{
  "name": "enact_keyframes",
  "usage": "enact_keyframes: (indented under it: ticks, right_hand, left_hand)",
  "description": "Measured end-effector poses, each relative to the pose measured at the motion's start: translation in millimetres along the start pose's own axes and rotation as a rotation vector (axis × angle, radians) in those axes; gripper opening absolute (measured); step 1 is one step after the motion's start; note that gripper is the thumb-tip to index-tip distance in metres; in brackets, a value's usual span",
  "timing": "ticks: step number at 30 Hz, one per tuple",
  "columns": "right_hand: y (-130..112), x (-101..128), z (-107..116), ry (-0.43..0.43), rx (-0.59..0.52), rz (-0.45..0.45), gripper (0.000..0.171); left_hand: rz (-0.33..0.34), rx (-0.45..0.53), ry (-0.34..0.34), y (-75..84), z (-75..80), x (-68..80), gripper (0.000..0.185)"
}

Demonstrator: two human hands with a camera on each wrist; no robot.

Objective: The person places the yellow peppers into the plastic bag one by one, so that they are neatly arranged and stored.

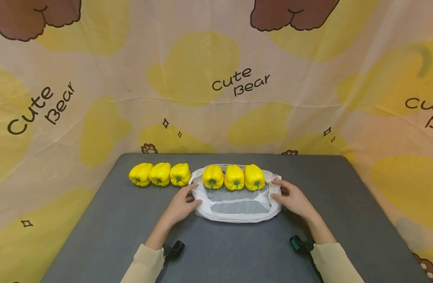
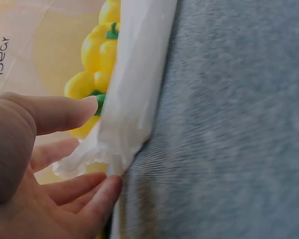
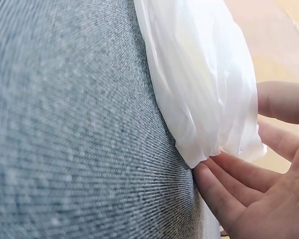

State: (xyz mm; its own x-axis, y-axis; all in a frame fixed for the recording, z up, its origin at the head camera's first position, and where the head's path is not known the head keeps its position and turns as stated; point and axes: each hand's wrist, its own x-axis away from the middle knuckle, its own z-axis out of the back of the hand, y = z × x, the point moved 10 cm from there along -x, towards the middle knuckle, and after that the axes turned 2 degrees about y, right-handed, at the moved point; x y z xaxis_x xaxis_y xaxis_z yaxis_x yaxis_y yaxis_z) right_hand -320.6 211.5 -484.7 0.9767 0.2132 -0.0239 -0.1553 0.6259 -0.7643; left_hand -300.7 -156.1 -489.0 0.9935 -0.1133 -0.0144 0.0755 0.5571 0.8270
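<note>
A dark grey table stands against a cream cloth backdrop printed with yellow blobs, brown bear paws and "Cute Bear" lettering, evenly lit.

peppers yellow | bag white | table grey

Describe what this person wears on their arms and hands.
Both hands, the left hand and the right hand, are bare. Long cream sleeves cover the forearms. A small black device sits at each wrist; the right one shows a green patch.
</note>
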Motion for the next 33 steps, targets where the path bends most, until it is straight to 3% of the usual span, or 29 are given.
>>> enact_keyframes:
  ticks: [8, 12, 19, 33]
  right_hand:
    - [-0.5, 0.6, -0.8, 0.002, -0.008, 0.009, 0.057]
    - [-0.9, 0.3, -1.0, -0.001, -0.011, 0.002, 0.057]
    - [-0.2, -0.7, -0.5, -0.005, 0.000, -0.026, 0.057]
    - [-0.3, 0.4, 0.1, 0.001, -0.009, -0.034, 0.059]
  left_hand:
    - [-0.055, -0.048, -0.009, 13.2, 13.9, 5.1, 0.050]
    - [-0.064, -0.122, -0.022, 19.3, 21.9, 8.4, 0.049]
    - [-0.092, -0.202, 0.010, 37.8, 40.0, 11.4, 0.042]
    - [-0.262, -0.089, 0.274, 57.9, 89.2, -10.2, 0.036]
